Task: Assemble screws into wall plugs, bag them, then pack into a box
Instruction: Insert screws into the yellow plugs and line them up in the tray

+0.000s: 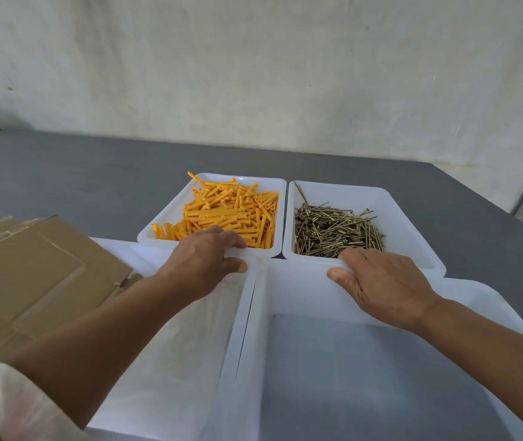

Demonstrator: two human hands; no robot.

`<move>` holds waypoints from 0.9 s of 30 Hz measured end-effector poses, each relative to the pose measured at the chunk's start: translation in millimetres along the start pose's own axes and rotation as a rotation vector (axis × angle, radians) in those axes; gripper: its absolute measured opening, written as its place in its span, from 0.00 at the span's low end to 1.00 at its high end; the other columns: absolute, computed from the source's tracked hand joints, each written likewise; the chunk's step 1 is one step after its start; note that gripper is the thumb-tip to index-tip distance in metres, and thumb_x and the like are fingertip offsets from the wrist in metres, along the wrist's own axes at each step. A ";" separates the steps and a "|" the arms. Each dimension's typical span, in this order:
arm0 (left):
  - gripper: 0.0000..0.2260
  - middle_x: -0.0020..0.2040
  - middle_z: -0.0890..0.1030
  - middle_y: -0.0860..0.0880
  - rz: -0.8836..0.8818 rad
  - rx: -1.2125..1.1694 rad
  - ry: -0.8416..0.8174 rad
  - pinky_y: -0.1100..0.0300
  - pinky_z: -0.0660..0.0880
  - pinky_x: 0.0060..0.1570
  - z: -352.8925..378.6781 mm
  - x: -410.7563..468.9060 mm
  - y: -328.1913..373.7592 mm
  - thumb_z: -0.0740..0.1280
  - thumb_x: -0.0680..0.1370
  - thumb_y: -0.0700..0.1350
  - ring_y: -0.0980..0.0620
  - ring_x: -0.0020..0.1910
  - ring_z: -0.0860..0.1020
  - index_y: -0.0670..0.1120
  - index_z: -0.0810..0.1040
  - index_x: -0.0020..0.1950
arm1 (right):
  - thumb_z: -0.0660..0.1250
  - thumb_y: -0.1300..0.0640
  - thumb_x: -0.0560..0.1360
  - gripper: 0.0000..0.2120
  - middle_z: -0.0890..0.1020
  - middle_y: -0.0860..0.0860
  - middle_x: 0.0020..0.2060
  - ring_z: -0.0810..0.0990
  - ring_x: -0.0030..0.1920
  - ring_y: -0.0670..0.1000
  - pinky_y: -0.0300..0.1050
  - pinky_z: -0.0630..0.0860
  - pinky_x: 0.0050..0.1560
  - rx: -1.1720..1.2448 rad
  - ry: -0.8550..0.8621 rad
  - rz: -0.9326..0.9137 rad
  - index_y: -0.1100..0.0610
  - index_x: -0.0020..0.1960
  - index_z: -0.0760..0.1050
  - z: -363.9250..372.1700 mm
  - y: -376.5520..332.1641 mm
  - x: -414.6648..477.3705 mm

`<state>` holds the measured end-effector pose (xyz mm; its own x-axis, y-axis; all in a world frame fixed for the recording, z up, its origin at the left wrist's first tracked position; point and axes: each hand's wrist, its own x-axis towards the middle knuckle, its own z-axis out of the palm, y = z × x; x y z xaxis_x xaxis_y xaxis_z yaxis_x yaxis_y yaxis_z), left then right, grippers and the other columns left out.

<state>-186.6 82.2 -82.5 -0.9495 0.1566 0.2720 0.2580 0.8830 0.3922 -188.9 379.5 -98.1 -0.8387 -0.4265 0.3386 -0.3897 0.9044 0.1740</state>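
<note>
Two white trays stand side by side at mid-table. The left tray (171,214) holds a heap of orange wall plugs (231,214). The right tray (412,237) holds a heap of brass screws (333,230). My left hand (203,259) grips the near rim of the plug tray, fingers curled over the edge and thumb below. My right hand (381,281) grips the near rim of the screw tray in the same way.
Two larger white bins sit nearest me: a left bin (174,377) under my left forearm with clear plastic in it and an empty right bin (365,377). Flattened cardboard boxes (24,281) lie stacked at left. The grey table (94,173) ends at a pale wall.
</note>
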 end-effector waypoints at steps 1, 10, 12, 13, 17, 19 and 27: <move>0.14 0.51 0.73 0.56 0.000 -0.001 0.001 0.58 0.68 0.50 0.1 -0.3 0.6 0.71 0.75 0.51 0.52 0.53 0.71 0.55 0.78 0.61 | 0.30 0.33 0.72 0.26 0.66 0.42 0.35 0.68 0.38 0.48 0.45 0.62 0.38 0.001 0.000 -0.001 0.46 0.46 0.60 0.1 0.2 -0.2; 0.15 0.50 0.73 0.55 0.002 -0.009 0.002 0.58 0.68 0.49 0.5 -1.6 3.2 0.72 0.75 0.51 0.52 0.52 0.72 0.54 0.79 0.61 | 0.31 0.33 0.72 0.26 0.69 0.43 0.36 0.71 0.38 0.47 0.45 0.65 0.37 0.023 0.010 -0.014 0.46 0.45 0.62 3.6 4.6 -0.6; 0.15 0.51 0.74 0.55 0.001 -0.011 0.000 0.57 0.70 0.50 0.4 -1.3 3.3 0.72 0.75 0.51 0.52 0.53 0.72 0.54 0.78 0.61 | 0.32 0.33 0.73 0.25 0.69 0.43 0.36 0.71 0.38 0.47 0.45 0.65 0.37 0.015 0.014 -0.015 0.46 0.45 0.61 4.2 5.6 -0.9; 0.15 0.51 0.74 0.55 0.001 -0.008 -0.001 0.57 0.70 0.51 0.3 -1.2 3.3 0.72 0.75 0.52 0.52 0.53 0.72 0.55 0.78 0.61 | 0.32 0.33 0.73 0.25 0.69 0.43 0.35 0.71 0.37 0.47 0.44 0.65 0.36 0.013 0.015 -0.015 0.46 0.45 0.61 4.3 5.8 -0.9; 0.15 0.53 0.74 0.55 0.010 0.004 0.002 0.58 0.69 0.52 0.3 -2.5 3.3 0.71 0.75 0.52 0.52 0.54 0.72 0.55 0.78 0.61 | 0.32 0.33 0.73 0.25 0.70 0.43 0.36 0.71 0.38 0.47 0.44 0.63 0.36 0.004 0.025 -0.010 0.46 0.46 0.62 4.8 4.8 0.1; 0.15 0.55 0.74 0.55 0.024 0.023 0.003 0.57 0.69 0.55 0.9 -4.1 3.0 0.70 0.76 0.52 0.52 0.57 0.72 0.55 0.77 0.62 | 0.32 0.33 0.73 0.26 0.71 0.42 0.36 0.71 0.38 0.47 0.44 0.64 0.36 0.005 0.029 -0.010 0.45 0.47 0.63 5.3 4.9 0.2; 0.21 0.62 0.71 0.53 0.064 0.162 0.007 0.55 0.63 0.64 7.0 -6.0 4.1 0.68 0.76 0.54 0.50 0.62 0.69 0.56 0.69 0.68 | 0.33 0.32 0.74 0.25 0.71 0.42 0.36 0.70 0.37 0.46 0.43 0.62 0.35 0.017 0.041 -0.009 0.45 0.46 0.63 6.8 5.5 -1.0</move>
<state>-181.1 88.0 -88.6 -0.9304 0.2123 0.2987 0.2854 0.9311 0.2270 -192.7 385.0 -103.7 -0.8189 -0.4346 0.3749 -0.4038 0.9004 0.1616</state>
